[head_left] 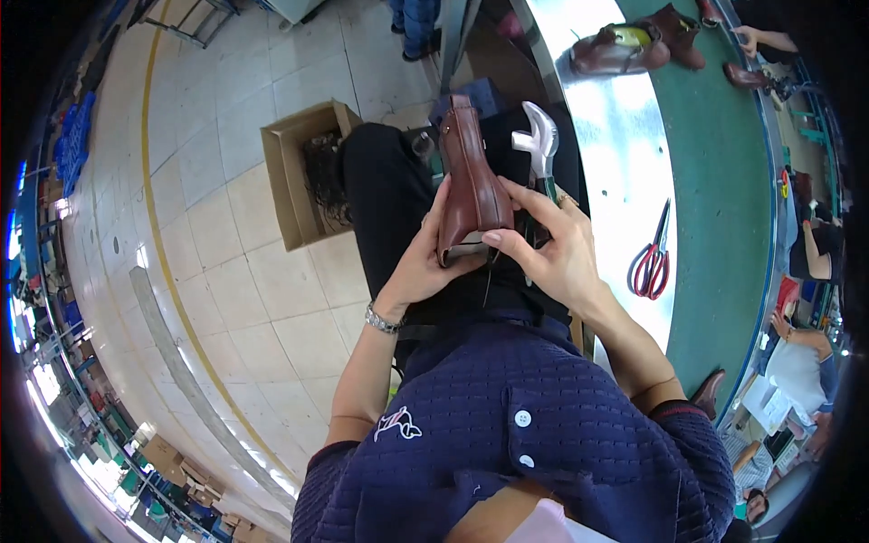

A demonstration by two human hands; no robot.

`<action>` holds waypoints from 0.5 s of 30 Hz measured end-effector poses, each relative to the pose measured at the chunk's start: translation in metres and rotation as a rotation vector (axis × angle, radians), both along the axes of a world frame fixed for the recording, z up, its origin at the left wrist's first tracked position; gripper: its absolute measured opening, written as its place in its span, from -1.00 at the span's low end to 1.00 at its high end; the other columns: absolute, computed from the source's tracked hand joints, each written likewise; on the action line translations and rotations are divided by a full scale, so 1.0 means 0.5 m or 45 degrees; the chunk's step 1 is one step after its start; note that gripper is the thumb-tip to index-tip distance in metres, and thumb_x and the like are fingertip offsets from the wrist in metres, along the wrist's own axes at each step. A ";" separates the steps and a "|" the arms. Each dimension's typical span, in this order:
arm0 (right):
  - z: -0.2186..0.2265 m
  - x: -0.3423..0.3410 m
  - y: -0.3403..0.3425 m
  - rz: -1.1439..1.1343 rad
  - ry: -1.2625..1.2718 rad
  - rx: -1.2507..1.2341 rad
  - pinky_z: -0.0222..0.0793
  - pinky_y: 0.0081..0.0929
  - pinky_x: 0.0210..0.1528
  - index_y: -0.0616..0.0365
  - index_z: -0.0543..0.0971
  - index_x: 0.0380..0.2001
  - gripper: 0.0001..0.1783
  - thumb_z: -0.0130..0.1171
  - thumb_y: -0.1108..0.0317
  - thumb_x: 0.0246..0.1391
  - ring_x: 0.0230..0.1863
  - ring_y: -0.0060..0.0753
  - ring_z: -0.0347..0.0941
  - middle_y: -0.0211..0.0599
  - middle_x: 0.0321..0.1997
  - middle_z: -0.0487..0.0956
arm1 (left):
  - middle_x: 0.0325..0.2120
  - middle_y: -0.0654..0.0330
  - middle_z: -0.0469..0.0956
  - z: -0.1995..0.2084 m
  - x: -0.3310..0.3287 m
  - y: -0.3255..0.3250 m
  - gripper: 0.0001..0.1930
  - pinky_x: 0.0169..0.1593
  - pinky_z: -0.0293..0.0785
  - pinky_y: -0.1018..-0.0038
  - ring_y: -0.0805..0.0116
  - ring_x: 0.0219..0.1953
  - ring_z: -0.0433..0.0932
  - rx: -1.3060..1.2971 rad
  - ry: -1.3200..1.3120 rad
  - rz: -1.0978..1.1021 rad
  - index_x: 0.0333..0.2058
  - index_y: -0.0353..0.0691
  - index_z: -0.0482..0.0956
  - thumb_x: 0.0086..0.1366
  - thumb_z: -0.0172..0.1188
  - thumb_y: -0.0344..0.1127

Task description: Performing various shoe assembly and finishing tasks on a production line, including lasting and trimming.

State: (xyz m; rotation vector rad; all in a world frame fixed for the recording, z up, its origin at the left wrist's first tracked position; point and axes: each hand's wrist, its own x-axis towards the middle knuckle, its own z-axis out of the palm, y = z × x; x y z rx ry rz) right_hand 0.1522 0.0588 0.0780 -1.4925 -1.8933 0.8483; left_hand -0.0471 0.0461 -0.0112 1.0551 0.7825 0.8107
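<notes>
A brown leather boot (471,176) lies over my lap, its shaft away from me and its heel end toward my body. A pale patch shows at that near end, and a thin dark strand hangs below it. My left hand (425,258) wraps the boot's left side and reaches under it. On the other side, my right hand (559,244) grips with thumb and index finger, the thumb pressing near the pale patch. A hammer (540,140) with a silvery head and green handle runs down to my right hand; whether the lower fingers hold it is hidden.
To my right, a metal ledge (625,163) carries red-handled scissors (652,267) and brown boots (620,50). Beyond it runs a green conveyor belt (724,226), with other people working along its far side. An open cardboard box (288,181) with dark stringy material stands on the floor at left.
</notes>
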 end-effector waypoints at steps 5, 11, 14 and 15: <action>-0.071 0.023 -0.099 -0.013 -0.004 0.064 0.51 -0.34 -0.36 0.15 0.54 0.06 -0.34 0.42 0.06 -0.08 -0.42 -0.16 0.50 -0.04 -0.25 0.57 | 0.42 0.03 -0.21 -0.055 -0.014 -0.026 0.44 0.41 -0.08 0.26 0.21 0.41 -0.01 0.010 0.000 -0.221 0.40 0.02 -0.50 -0.20 0.58 -0.46; -0.124 0.033 -0.168 0.047 -0.035 -0.014 0.53 -0.32 -0.31 -0.04 0.52 0.13 -0.33 0.43 0.08 -0.10 -0.42 -0.16 0.51 -0.06 -0.29 0.60 | 0.25 0.04 0.21 -0.052 0.027 -0.011 0.06 0.31 0.16 0.33 0.24 0.29 0.23 -0.316 -0.382 0.134 0.36 -0.11 -0.04 0.03 0.45 0.05; -0.094 0.063 -0.161 -0.059 0.341 -0.312 0.48 -0.39 -0.25 0.03 0.25 0.33 -0.28 0.24 0.32 0.10 -0.43 -0.31 0.51 -0.13 -0.32 0.58 | -0.14 0.25 0.45 -0.028 0.064 0.007 -0.42 -0.02 0.42 0.51 0.52 -0.14 0.43 -0.327 -0.034 0.319 0.02 -0.17 0.29 0.22 0.30 0.06; -0.073 0.074 -0.163 -0.237 0.534 -0.595 0.46 -0.41 -0.26 0.05 0.13 0.38 -0.27 0.14 0.36 0.17 -0.43 -0.38 0.50 -0.17 -0.35 0.57 | -0.14 0.25 0.45 -0.028 0.067 0.003 -0.42 -0.02 0.42 0.51 0.52 -0.14 0.43 -0.331 -0.034 0.319 0.02 -0.17 0.29 0.22 0.30 0.06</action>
